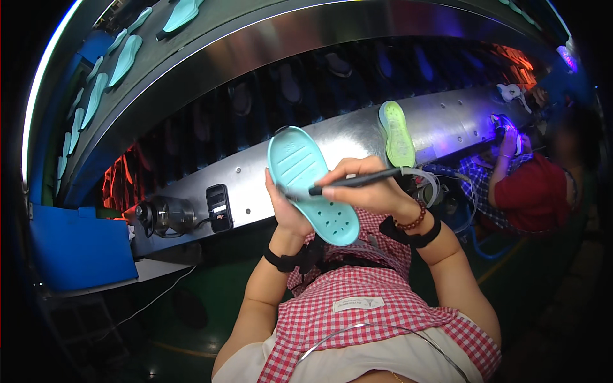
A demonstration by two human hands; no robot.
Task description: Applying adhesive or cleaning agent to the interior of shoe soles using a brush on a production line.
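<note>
A turquoise shoe sole (pixel 300 156), ridged at one end and dotted with small holes at the other, is held up in front of me. My left hand (pixel 290 214) grips it along its left edge, with the fingers mostly hidden behind it. In my right hand (pixel 380 195) is a black-handled brush (pixel 361 180), with a clear tube running from its rear end. Its pale tip is smeared by motion and lies over the middle of the sole, near my left thumb. A yellow-green sole (pixel 397 135) rests on the steel ledge beyond my right hand.
The steel ledge (pixel 434 121) curves across in front, below a conveyor (pixel 150 60) carrying turquoise soles. A glass jug (pixel 171 214) and a black tray (pixel 219 207) stand at left, near a blue box (pixel 80 246). At right a co-worker (pixel 530 191) handles something under violet light.
</note>
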